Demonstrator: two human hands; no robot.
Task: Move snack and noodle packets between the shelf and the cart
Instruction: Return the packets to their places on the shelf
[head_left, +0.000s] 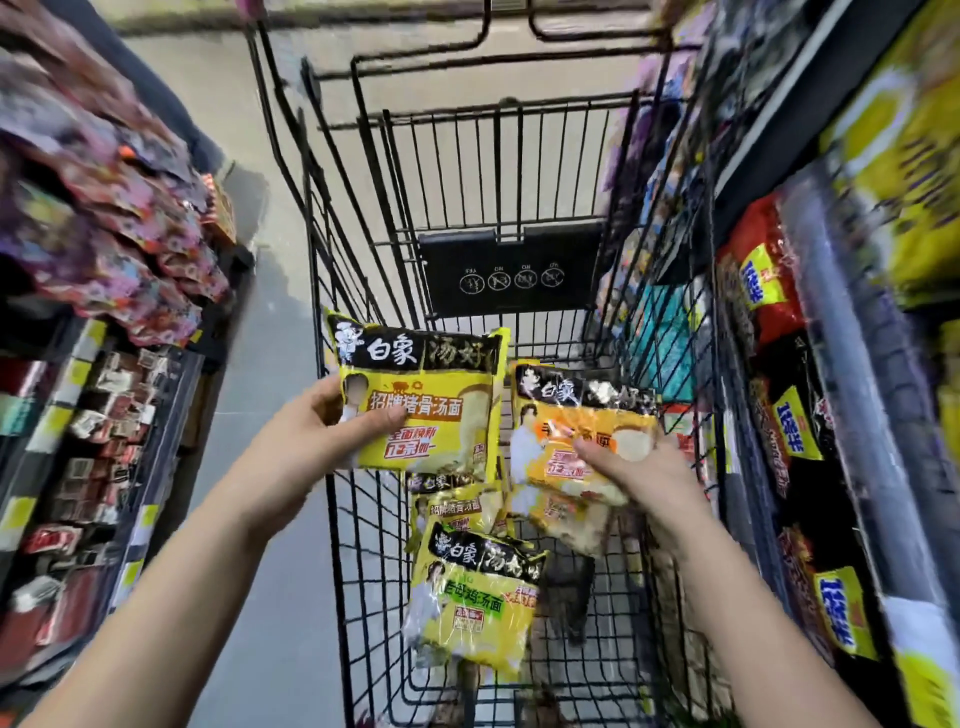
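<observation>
While my left hand (332, 431) pinches a yellow noodle packet (421, 400) by its side and my right hand (639, 478) grips an orange noodle packet (582, 415), both over the cart (441, 254), I judge them light, crinkly, slippery and crushable, best held at the sealed edges.

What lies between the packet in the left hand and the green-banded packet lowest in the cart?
In the head view, another yellow packet lies in the cart, between the held packet in the left hand and the green-banded packet.

Bare left hand (323, 432); bare right hand (644, 482)
</observation>
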